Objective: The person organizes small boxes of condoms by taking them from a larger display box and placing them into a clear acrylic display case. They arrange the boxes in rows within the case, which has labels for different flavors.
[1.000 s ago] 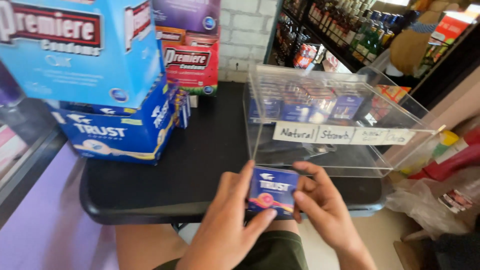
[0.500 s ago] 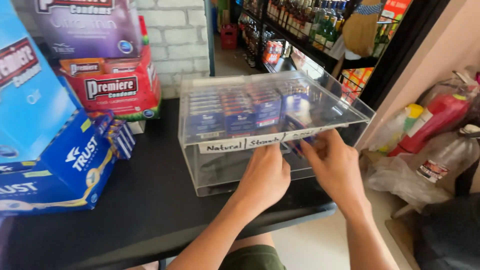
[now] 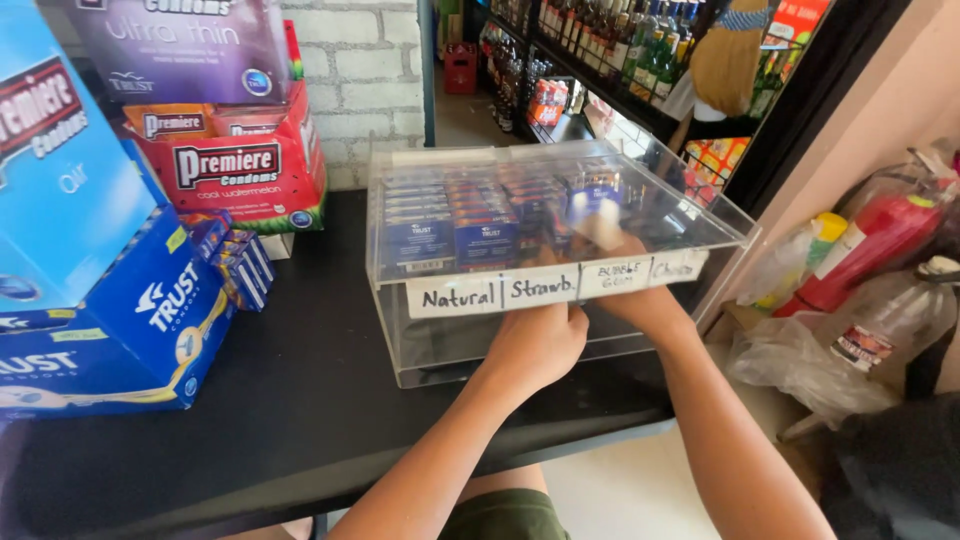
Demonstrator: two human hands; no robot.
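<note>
A clear acrylic display case (image 3: 392,340) stands on a black table (image 3: 290,410). Rows of small blue boxes (image 3: 450,235) fill it under the lid, and a strip of handwritten white labels (image 3: 500,292) runs along its front. My right hand (image 3: 640,300) reaches in through the front opening and grips a small blue box (image 3: 592,200), seen blurred through the lid at the right rows. My left hand (image 3: 535,345) rests at the front opening just under the label strip. Its fingers are curled inward and hidden, so any grip there is unclear.
Stacked cartons stand at the left: light blue (image 3: 60,190), dark blue (image 3: 150,325), red (image 3: 240,170) and purple (image 3: 180,45), with loose small blue packs (image 3: 240,265) beside them. Bottle shelves (image 3: 620,50) run behind. A wrapped red fire extinguisher (image 3: 870,250) and plastic bags (image 3: 800,360) sit on the right.
One second ago both hands held the small blue box at the table's near edge. Since then my right hand carried it into the case, and my left hand moved to the front opening.
</note>
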